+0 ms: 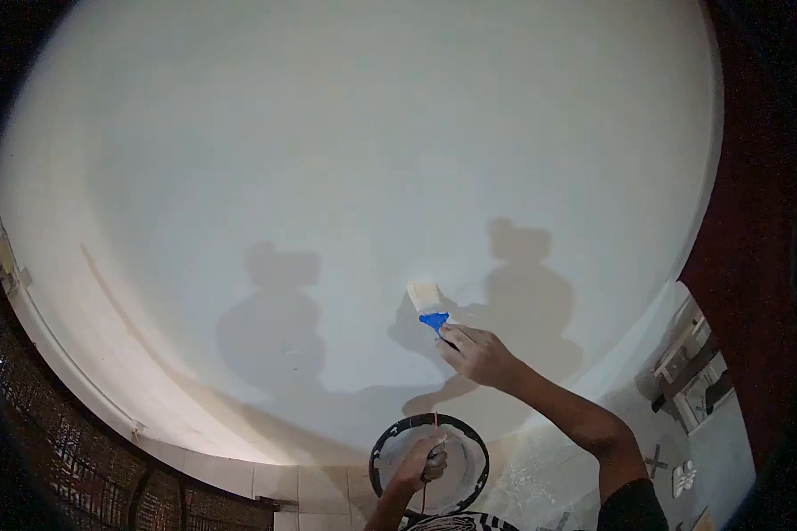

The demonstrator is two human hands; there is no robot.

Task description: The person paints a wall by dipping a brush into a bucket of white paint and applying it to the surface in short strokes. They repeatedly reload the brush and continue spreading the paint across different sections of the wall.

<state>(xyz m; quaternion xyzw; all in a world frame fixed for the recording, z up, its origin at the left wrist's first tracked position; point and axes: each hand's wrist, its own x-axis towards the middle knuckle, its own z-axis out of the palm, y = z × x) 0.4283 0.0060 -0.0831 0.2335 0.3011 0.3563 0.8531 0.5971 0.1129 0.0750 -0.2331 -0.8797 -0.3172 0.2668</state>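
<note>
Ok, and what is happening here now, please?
A person is working at a pale wall with a brush. The right hand holds the brush by its blue handle, and the bristles point up and seem to be against the wall. The left hand grips the thin red handle of a black-rimmed bucket, with something pale inside, probably paint. Shadows fall on the wall around the brush.
</note>
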